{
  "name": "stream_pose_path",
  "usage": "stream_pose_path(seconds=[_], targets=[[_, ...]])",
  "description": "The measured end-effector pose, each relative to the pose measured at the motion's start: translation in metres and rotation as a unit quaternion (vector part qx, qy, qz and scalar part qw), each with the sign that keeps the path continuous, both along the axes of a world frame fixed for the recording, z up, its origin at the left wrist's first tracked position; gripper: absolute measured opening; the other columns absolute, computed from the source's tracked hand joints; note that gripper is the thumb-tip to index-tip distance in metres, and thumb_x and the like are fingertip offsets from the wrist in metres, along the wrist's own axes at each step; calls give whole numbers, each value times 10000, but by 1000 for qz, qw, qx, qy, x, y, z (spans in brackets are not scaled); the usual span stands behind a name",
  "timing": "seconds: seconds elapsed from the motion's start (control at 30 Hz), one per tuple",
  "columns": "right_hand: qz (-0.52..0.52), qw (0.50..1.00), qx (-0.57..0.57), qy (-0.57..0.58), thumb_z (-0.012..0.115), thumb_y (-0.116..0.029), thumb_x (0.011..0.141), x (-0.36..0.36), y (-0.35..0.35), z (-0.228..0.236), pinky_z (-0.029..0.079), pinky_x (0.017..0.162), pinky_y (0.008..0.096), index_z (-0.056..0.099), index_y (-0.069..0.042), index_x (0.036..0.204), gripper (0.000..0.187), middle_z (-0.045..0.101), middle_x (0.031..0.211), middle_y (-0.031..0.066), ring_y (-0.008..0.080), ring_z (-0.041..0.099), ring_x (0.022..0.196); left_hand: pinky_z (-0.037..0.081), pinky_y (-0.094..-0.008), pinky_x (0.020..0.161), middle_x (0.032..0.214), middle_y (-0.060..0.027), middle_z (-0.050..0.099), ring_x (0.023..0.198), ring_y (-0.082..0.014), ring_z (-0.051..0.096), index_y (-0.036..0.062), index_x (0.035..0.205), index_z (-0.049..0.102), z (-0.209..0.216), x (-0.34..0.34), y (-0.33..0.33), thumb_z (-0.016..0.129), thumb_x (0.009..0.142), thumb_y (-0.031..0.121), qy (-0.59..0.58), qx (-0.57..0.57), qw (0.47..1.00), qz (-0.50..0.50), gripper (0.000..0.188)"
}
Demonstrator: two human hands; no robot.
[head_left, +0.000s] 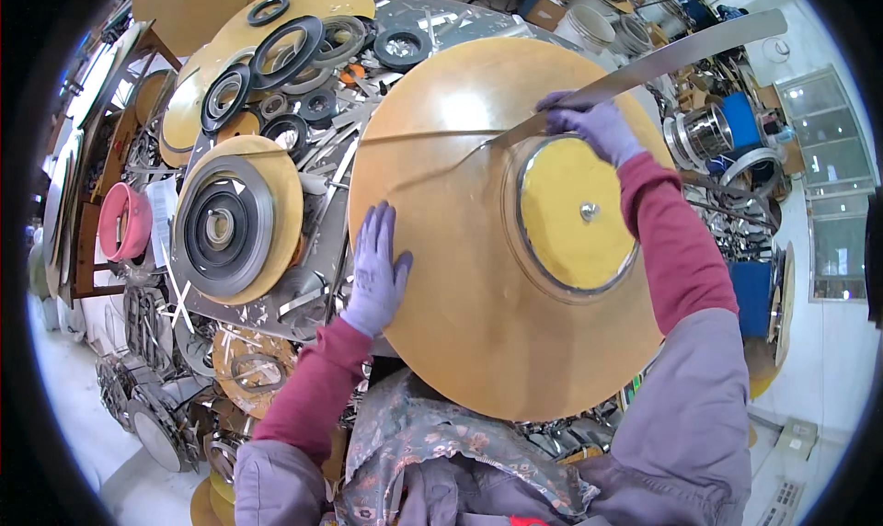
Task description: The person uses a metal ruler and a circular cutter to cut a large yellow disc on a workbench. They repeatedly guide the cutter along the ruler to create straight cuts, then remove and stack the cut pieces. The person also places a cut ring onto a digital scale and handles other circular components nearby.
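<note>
Item: one large wooden disc (460, 278), centre of view, carrying one yellow hub plate (570, 213) at its 2 o'clock. Left hand (375, 270), fingers spread flat at the disc's 9 o'clock rim, apparently steadying it; grasps nothing. Right hand (593, 126), at 1 o'clock, fingers closed round one long metal strip (662, 62) running toward 2 o'clock. One smaller coil-laden disc (235, 232) at 9 o'clock

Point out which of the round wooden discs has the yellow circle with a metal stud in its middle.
It is the largest wooden disc, right under both hands; the left hand lies flat on it. The smaller disc to its left carries a coiled metal strip instead.
</note>
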State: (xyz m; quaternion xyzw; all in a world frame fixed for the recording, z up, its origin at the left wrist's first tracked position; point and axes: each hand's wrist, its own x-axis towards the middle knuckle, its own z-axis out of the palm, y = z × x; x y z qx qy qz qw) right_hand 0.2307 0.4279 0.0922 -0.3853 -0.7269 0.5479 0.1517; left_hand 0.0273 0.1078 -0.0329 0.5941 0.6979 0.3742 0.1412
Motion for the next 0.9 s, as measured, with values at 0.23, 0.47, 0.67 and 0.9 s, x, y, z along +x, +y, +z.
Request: stream_pose_path(seconds=[0.23, 0.47, 0.67, 0.9], targets=[[-110, 992, 52, -20, 680, -43, 831, 79, 112, -12, 573, 754, 248, 640, 38, 1072, 258, 671, 1000, 96, 156, 656, 805, 139, -554, 1128, 1463, -235, 271, 1376, -429, 209, -40, 1412, 268, 4, 51, -41, 623, 774, 140, 30, -92, 995, -38, 752], [-267, 945, 157, -102, 682, -175, 816, 193, 107, -11, 545, 599, 254, 679, 15, 983, 253, 661, 819, 74, 127, 615, 650, 122, -597, 1113, 1466, -219, 276, 1379, -449, 187, -24, 1410, 286, -7, 99, -68, 632, 769, 182, 39, -131, 990, -26, 757], [-423, 874, 226, -80, 594, -245, 881, 306, 20, -45, 477, 499, 292, 643, -17, 796, 249, 610, 632, 51, 160, 557, 503, 183, -543, 1113, 1414, -210, 355, 1342, -407, 290, -30, 1386, 328, -9, 45, -37, 597, 798, 165, 79, -108, 989, -58, 675], [-503, 830, 89, -226, 474, -244, 951, 423, -247, -196, 474, 445, 328, 586, -35, 897, 243, 583, 633, 79, 198, 604, 535, 325, -460, 1030, 1304, -201, 448, 1228, -356, 419, -18, 1385, 324, 9, -29, 85, 629, 818, 178, 117, -62, 991, 24, 673]])
